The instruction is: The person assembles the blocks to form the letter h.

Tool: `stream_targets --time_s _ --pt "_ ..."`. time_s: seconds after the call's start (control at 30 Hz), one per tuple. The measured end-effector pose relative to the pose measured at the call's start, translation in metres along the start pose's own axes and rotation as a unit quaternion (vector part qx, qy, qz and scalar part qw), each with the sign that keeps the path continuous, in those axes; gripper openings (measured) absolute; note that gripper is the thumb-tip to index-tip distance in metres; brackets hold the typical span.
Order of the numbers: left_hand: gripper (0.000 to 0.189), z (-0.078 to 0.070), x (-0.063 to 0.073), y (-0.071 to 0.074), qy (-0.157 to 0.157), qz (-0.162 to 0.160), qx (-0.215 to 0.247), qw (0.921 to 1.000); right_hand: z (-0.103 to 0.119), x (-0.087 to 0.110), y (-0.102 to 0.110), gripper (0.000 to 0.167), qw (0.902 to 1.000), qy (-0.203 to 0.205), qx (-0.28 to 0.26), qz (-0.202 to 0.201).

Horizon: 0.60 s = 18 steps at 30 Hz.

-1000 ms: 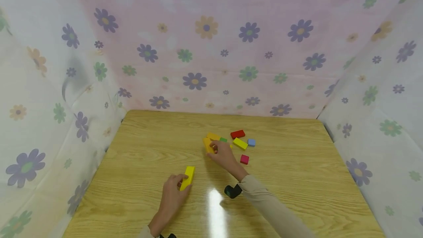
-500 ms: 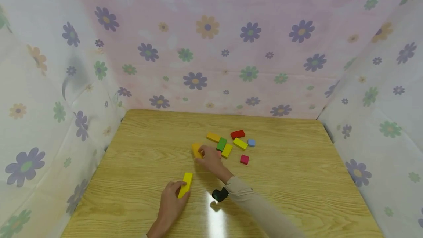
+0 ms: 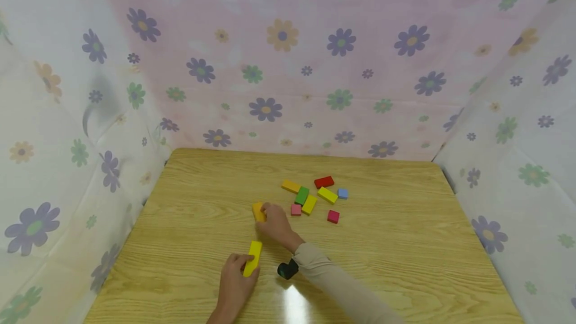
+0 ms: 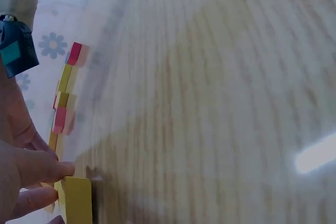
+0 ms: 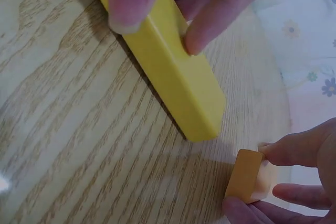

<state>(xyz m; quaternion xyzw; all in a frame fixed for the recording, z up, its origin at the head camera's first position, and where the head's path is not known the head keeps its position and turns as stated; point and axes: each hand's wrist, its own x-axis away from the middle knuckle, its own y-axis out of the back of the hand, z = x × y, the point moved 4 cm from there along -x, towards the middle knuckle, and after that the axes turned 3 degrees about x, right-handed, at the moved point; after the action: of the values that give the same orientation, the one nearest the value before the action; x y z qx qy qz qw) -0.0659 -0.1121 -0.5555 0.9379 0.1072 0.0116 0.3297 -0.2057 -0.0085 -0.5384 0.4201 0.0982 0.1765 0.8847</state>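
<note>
My left hand (image 3: 236,280) pinches a long yellow block (image 3: 254,253) between thumb and fingers, low over the table (image 3: 189,234). In the right wrist view this yellow block (image 5: 176,77) lies slantwise, and its near end points toward the orange block (image 5: 244,176). My right hand (image 3: 275,225), a little farther forward, grips that orange block (image 3: 258,212) by its sides; the fingers hide part of it in the head view. A short gap separates the two held blocks.
To the right of my right hand lie loose blocks: pink (image 3: 295,209), green (image 3: 302,195), yellow (image 3: 309,205), orange (image 3: 290,186), red (image 3: 324,182), another yellow (image 3: 327,195), blue (image 3: 343,193) and dark pink (image 3: 333,216). Flowered cloth (image 3: 301,89) walls in the table's back and sides.
My right hand has carried the orange block left and toward me, away from the loose blocks, uncovering the pink, green and yellow ones. The left hand has drawn its yellow block slightly nearer me.
</note>
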Motion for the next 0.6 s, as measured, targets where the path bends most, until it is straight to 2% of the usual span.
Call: stream_targets --time_s 0.13,0.33,0.6 --pt "0.029 -0.001 0.002 -0.001 -0.017 0.000 -0.007 0.9998 0.003 0.000 -0.003 0.041 0.9999 -0.008 -0.009 0.008" --pt "0.028 -0.001 -0.001 -0.002 -0.061 0.003 0.008 0.9981 0.004 0.001 -0.010 0.069 0.9983 -0.028 -0.034 0.040" --pt "0.022 0.003 -0.007 0.001 -0.088 0.002 0.014 0.9960 0.006 0.003 -0.018 0.068 0.9964 -0.032 -0.036 0.070"
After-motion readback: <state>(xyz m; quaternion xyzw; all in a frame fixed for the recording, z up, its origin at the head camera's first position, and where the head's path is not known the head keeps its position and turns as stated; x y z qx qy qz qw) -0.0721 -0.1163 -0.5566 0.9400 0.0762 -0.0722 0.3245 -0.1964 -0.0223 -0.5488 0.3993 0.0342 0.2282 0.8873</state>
